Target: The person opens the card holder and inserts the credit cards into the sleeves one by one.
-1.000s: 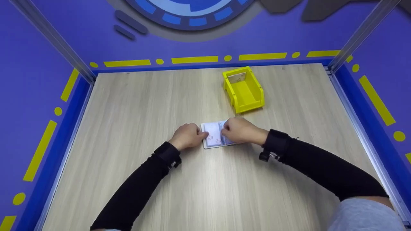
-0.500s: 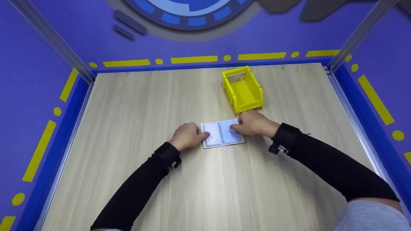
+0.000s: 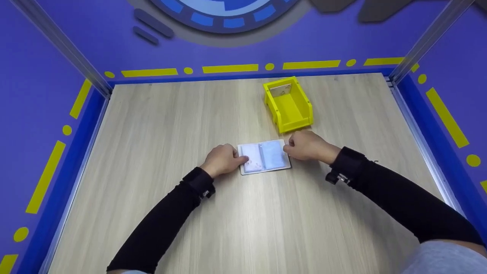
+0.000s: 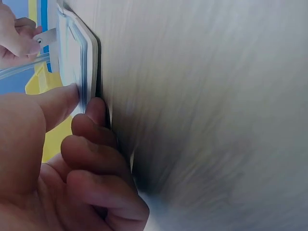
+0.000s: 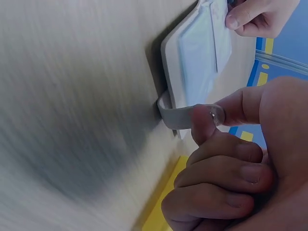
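A small card album lies spread on the table, with clear sleeves on both sides. Its left side shows a pale, pinkish pattern; its right side looks light blue. My left hand grips the left edge, the thumb on top and the other fingers curled at the cover's edge. At the right edge, my right hand pinches a pale closure strap between thumb and index finger. A small metal snap shows at the strap's end. In the right wrist view, the strap bends up from the cover.
Behind the album stands a yellow bin, its front close to my right hand. A white patterned card leans against its back wall. Blue panels border the wooden table.
My right hand has moved from over the album's right side outward to its right edge, uncovering the light-blue sleeve. My left hand keeps its hold on the left edge.
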Tool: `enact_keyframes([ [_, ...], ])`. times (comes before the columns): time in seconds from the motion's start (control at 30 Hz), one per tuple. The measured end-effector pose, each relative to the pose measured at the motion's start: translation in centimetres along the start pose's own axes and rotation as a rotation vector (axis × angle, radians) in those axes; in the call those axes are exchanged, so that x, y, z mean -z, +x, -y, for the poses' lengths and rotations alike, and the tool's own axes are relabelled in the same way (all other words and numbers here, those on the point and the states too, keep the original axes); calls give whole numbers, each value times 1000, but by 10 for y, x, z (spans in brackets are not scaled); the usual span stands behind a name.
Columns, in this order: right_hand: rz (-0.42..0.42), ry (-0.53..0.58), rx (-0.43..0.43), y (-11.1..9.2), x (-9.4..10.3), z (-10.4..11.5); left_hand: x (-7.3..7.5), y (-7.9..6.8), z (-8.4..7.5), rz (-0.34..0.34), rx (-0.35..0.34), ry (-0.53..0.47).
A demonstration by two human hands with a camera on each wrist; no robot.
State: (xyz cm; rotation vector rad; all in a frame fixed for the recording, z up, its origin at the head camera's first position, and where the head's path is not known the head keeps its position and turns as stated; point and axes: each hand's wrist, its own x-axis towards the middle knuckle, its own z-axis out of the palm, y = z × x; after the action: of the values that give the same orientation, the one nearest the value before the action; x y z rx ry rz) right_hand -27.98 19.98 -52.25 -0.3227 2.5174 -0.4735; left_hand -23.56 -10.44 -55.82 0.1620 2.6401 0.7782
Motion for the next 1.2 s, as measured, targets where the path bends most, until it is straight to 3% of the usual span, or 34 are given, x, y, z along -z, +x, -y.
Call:
enact_keyframes([
  [0.4, -50, 1, 10, -21, 17, -1, 3, 0, 0, -12, 6, 17],
  [0.73, -28, 1, -7, -36, 45, -5, 4, 1, -1, -24, 0, 26],
  [0.93, -23, 132, 64, -41, 55, 8, 3, 1, -1, -33, -11, 34],
  [1.2, 77, 352, 161, -31, 39, 33, 3, 0, -2, -31, -20, 28],
])
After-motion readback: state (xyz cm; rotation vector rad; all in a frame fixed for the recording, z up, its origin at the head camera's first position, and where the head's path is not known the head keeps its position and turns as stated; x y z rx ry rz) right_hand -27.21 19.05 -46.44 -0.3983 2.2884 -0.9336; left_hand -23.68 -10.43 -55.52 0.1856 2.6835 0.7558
